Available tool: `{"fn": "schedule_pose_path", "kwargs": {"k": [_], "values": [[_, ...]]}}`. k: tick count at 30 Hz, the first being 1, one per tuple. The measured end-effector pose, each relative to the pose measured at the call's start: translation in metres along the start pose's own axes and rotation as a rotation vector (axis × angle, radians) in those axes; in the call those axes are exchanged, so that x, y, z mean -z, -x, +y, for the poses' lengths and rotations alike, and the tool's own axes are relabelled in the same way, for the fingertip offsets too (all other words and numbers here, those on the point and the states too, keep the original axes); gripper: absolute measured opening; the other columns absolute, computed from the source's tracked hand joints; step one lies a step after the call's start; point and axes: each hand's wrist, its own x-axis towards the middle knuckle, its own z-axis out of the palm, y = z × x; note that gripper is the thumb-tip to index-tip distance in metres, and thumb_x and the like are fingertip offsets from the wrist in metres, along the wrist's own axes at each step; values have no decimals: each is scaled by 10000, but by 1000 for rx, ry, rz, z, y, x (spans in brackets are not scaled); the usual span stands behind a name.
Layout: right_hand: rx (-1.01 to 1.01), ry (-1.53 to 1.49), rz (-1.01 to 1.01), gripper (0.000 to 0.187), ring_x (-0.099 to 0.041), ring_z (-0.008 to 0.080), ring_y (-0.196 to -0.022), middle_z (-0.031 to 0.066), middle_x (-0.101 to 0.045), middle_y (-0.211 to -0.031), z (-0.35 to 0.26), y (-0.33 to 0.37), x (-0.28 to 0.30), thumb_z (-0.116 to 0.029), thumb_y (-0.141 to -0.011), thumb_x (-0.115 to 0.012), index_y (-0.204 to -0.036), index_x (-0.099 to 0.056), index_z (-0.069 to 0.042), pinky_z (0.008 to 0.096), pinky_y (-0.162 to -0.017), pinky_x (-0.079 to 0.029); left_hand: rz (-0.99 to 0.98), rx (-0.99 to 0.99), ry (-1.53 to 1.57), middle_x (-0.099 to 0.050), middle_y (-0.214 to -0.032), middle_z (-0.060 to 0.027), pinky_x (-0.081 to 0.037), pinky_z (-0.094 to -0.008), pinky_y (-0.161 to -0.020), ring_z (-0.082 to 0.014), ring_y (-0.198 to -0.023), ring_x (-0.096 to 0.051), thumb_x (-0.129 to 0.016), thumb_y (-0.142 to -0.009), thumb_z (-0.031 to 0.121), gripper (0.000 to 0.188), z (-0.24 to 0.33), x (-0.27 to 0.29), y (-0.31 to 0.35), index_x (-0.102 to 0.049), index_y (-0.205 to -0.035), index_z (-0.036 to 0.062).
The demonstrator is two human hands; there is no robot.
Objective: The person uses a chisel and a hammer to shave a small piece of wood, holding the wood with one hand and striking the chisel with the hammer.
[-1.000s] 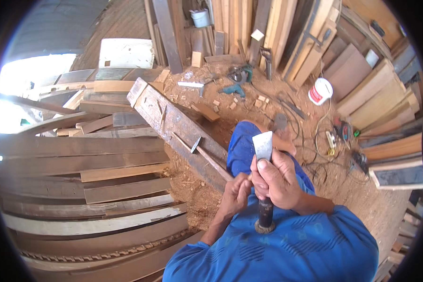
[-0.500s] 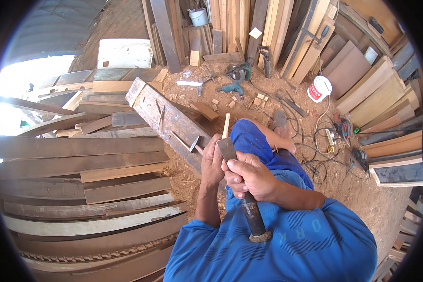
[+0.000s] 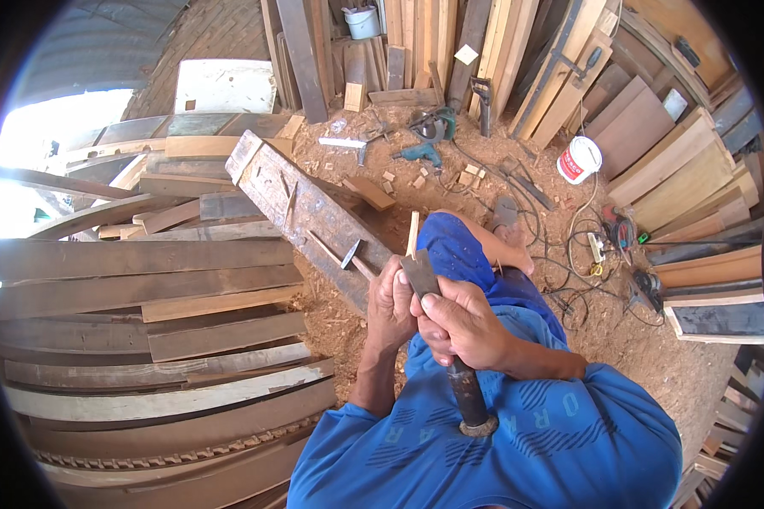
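Note:
Both my hands hold a wide-bladed chisel (image 3: pixel 419 274) over my lap, its dark handle pointing back at my chest and ending in a metal ring. My right hand (image 3: pixel 467 327) wraps the handle just below the blade. My left hand (image 3: pixel 390 301) is closed against the blade's left side. A thin pale wood sliver (image 3: pixel 412 234) stands up just beyond the fingers; I cannot tell whether my left hand holds it. My knee in blue shorts (image 3: pixel 454 246) lies under the blade.
A heavy weathered beam (image 3: pixel 301 208) with cut slots lies slanted ahead, a small tool (image 3: pixel 351 254) resting on it. Stacked planks (image 3: pixel 144 339) fill the left. A teal power drill (image 3: pixel 419 154), a white bucket (image 3: pixel 579 159), cables (image 3: pixel 598 246) and leaning boards (image 3: pixel 654 161) surround the sawdust floor.
The chisel's broad face has turned edge-on and tipped left. My left hand has moved up from the handle to the blade. The wood sliver now shows above the hands.

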Motion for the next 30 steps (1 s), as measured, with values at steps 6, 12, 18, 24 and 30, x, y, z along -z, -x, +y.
{"fn": "schedule_pose_path", "kwargs": {"k": [6,12,18,24,30], "values": [[16,52,-10,202,-390,37,-494,-25,-423,-671,-1,5,1,-226,-1035,-396,-1022,-471,-39,243,-450,-418,36,46,58,-545,-661,-58,-411,-315,-512,-142,-562,-529,-370,-1046,230,322,3,-6,7,-569,-901,23],[31,70,21,192,-393,40,-498,-20,-427,-670,-7,10,1,-213,-1039,-390,-1021,-472,-41,236,-453,-411,50,32,83,-523,-619,-39,-397,-307,-493,-127,-528,-497,-384,-1043,246,327,7,-15,5,-550,-862,30],[400,162,211,173,-370,41,-472,-7,-435,-655,-26,29,8,-198,-1038,-391,-1006,-471,-47,222,-432,-369,-185,150,196,-440,-570,8,-333,-257,-457,-85,-478,-409,-403,-1038,274,346,-20,-30,78,-524,-805,49],[286,-33,248,190,-377,46,-473,-10,-433,-668,-19,3,29,-240,-1038,-429,-1010,-477,-58,228,-439,-403,4,312,523,-443,-588,32,-332,-219,-450,-39,-492,-410,-381,-1056,283,326,-30,-27,42,-539,-890,52],[5,-173,57,162,-389,41,-476,-19,-447,-688,-2,-7,6,-227,-1027,-415,-1026,-471,-74,243,-443,-419,87,40,218,-469,-627,23,-399,-244,-560,-92,-570,-453,-418,-1039,189,257,-25,-19,-3,-583,-915,36]]}}
